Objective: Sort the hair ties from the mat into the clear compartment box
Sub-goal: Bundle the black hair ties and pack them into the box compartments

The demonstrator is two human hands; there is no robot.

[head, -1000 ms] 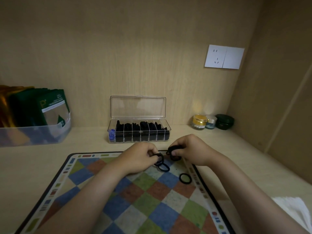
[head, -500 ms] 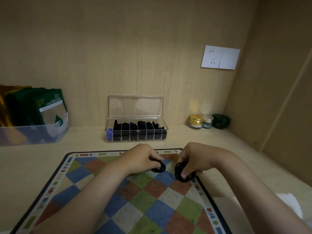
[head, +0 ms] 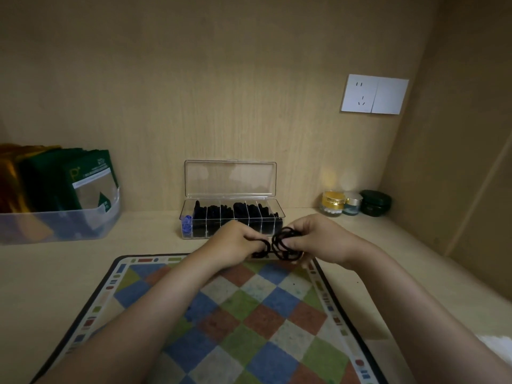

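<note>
My right hand (head: 318, 239) grips a bunch of black hair ties (head: 284, 245) just above the far edge of the checkered mat (head: 221, 314). My left hand (head: 235, 245) pinches another black hair tie (head: 263, 249) right beside that bunch. The clear compartment box (head: 231, 217) stands just behind both hands with its lid up; most compartments hold black ties and the leftmost one holds blue ties (head: 187, 224). No loose ties show on the visible part of the mat.
A translucent bin (head: 55, 225) with green and gold packets stands at the left. Small jars (head: 354, 203) stand in the back right corner under a wall socket (head: 374, 94). Something white (head: 498, 347) lies at the right edge.
Both hands have lifted from the mat toward the box. The ties that lay on the mat a second ago are now gathered in my hands, the right-hand bunch grown larger.
</note>
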